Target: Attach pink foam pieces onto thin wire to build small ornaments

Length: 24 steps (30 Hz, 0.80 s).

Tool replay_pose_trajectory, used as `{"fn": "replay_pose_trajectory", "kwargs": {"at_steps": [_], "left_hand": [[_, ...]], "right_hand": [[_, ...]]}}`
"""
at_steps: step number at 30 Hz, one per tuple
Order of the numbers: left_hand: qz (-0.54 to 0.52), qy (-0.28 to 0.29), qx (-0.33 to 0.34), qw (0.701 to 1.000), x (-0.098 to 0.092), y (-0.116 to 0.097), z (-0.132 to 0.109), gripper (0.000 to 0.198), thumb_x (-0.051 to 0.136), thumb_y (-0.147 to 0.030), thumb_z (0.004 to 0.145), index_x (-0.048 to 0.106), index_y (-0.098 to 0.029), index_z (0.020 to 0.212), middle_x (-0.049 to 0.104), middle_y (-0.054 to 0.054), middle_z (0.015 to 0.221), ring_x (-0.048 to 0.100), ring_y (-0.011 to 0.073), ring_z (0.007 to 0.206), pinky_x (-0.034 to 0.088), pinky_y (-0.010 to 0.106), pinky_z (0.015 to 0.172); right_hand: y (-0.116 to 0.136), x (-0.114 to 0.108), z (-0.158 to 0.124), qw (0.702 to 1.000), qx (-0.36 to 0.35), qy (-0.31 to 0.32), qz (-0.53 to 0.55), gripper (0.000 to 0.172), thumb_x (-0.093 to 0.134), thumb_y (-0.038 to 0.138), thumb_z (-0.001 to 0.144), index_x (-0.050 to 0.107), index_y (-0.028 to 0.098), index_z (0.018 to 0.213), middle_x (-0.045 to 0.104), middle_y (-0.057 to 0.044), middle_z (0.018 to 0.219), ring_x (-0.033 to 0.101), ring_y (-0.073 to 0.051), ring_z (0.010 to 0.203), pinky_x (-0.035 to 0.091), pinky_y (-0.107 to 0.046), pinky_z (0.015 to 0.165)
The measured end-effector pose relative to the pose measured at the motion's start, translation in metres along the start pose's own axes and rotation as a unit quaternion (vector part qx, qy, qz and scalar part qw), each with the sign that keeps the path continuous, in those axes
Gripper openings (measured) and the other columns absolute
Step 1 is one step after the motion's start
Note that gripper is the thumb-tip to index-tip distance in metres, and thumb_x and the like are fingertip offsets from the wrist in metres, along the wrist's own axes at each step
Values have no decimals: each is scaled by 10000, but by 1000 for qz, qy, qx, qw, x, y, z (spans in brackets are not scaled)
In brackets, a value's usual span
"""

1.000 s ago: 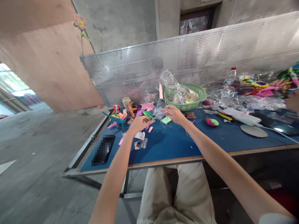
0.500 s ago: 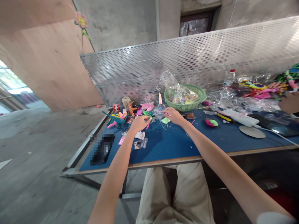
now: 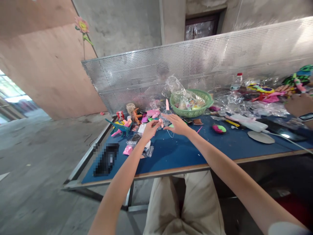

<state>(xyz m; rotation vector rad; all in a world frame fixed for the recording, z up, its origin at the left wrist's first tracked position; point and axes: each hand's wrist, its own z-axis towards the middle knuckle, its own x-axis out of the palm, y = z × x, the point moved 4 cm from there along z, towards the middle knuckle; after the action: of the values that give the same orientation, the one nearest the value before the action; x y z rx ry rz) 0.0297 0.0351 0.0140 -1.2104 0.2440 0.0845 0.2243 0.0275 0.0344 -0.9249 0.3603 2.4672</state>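
Observation:
My left hand (image 3: 149, 128) is raised just above the blue table (image 3: 186, 153) and pinches a small pink piece (image 3: 161, 122) at its fingertips. My right hand (image 3: 178, 124) hovers right beside it, fingers pointing left toward the pink piece, thumb and fingers drawn close on a thin clear strand that hangs below it. Beneath the left hand lie small clear bags and a pink piece (image 3: 127, 150). A heap of small coloured toy parts (image 3: 146, 116) sits just beyond both hands.
A green basket (image 3: 206, 98) of bagged parts stands behind the right hand. A teal dinosaur toy (image 3: 119, 126), a black phone (image 3: 106, 160), a pink-green toy (image 3: 218, 128), a white disc (image 3: 260, 137) and crumpled plastic lie around. Another person's hand (image 3: 297, 104) works at far right. A perforated metal screen (image 3: 220, 62) backs the table.
Both hands have lifted off the table and come together; the left now holds up a small pink piece, and the right has left the green piece it rested on.

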Motion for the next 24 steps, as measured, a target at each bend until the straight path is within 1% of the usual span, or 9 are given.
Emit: {"fn": "replay_pose_trajectory", "kwargs": {"at_steps": [3,7,9,12,15,17,19,21,24], "left_hand": [[-29,24,-13,999,4,0,-2,517,763,-637,818,730,-165,1026,619,-29,642,381,57,379,257,230,386],[-31,45,-9,998,5,-9,-5,554,758,-664,810,763,-150,1015,470,-69,490,366,68,356,268,237,381],[-25,51,-1,998,5,-13,-7,551,771,-650,804,775,-147,1028,503,-59,502,372,64,360,263,233,378],[-33,55,-7,998,6,-14,-8,557,824,-614,763,773,-140,1051,669,-4,672,375,40,378,234,225,366],[-73,58,-18,995,7,-10,-7,649,849,-610,732,740,-141,1166,735,23,818,374,27,394,253,223,371],[-103,42,-14,994,5,-7,-5,745,854,-618,721,690,-153,1281,720,-2,784,369,29,394,262,222,379],[-116,30,-7,993,4,-5,-4,795,856,-617,722,657,-161,1343,668,-40,688,359,33,388,253,218,386],[-110,33,-4,993,3,-5,-4,770,848,-619,733,667,-158,1322,618,-63,619,348,37,377,247,218,385],[-89,47,-9,995,3,-5,-5,666,816,-652,751,712,-152,1178,617,-58,596,347,40,357,257,221,377]], "right_hand": [[8,11,7,1000,-28,8,8,613,684,416,976,514,271,1546,696,-140,1382,651,-328,1270,547,-527,1048],[5,20,8,999,-25,-15,37,465,651,333,1001,619,228,1452,736,-150,1306,684,-311,1216,569,-523,1031],[5,20,7,998,-20,-34,58,440,648,309,1003,635,229,1436,751,-145,1273,698,-297,1183,585,-507,1009],[8,17,6,996,-7,-41,78,473,672,294,989,618,262,1458,755,-127,1266,705,-287,1165,594,-499,999],[12,11,6,995,11,-40,89,532,701,316,972,587,288,1491,738,-116,1313,688,-288,1214,579,-513,1037],[14,5,6,994,11,-55,95,484,674,332,992,611,294,1470,718,-112,1357,663,-280,1270,557,-509,1081],[14,-1,5,992,4,-78,98,376,604,327,1033,676,295,1401,721,-105,1348,663,-259,1270,554,-479,1086],[13,-6,4,991,0,-99,93,308,560,323,1055,743,298,1303,753,-95,1262,697,-238,1183,580,-446,1033],[13,-10,2,989,-13,-125,81,242,597,338,1040,808,303,1151,785,-76,1090,720,-219,1004,609,-410,907]]}}
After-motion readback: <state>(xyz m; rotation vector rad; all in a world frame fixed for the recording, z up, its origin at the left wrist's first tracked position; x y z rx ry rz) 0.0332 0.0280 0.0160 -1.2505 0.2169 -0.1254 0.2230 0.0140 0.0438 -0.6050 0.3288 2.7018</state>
